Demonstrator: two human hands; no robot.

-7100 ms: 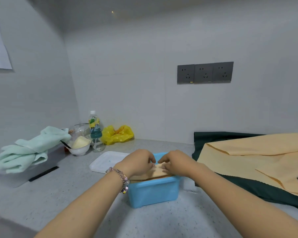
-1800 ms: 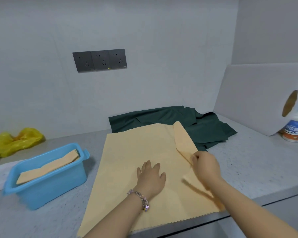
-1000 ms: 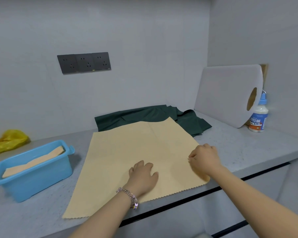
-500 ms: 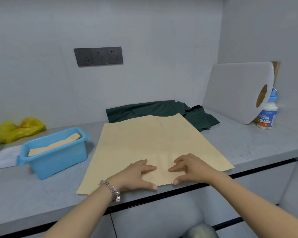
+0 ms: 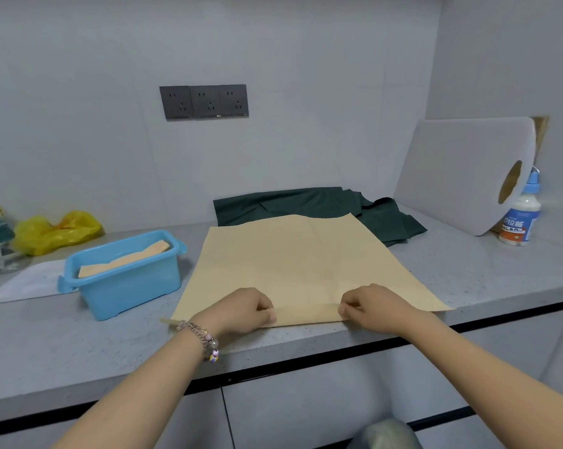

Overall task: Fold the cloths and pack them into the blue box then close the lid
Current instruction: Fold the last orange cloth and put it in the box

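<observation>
The grey counter [image 5: 468, 273] ran along a pale wall with 3 dark sockets [image 5: 204, 101]. A white board [image 5: 461, 176] leaned in the right corner, a bottle [image 5: 520, 218] just beside it. A yellow bag [image 5: 55, 231] sat far left. The blue box [image 5: 124, 280] stood open, 1 folded tan cloth [image 5: 128, 259] inside; its white lid [image 5: 30, 281] lay behind it. A tan sheet [image 5: 306, 260] lay spread beside the box, overlapping a green cloth [image 5: 306, 202]. The left hand [image 5: 238, 311] and right hand [image 5: 375, 306] each pinched the sheet's near edge, raising a narrow fold.
</observation>
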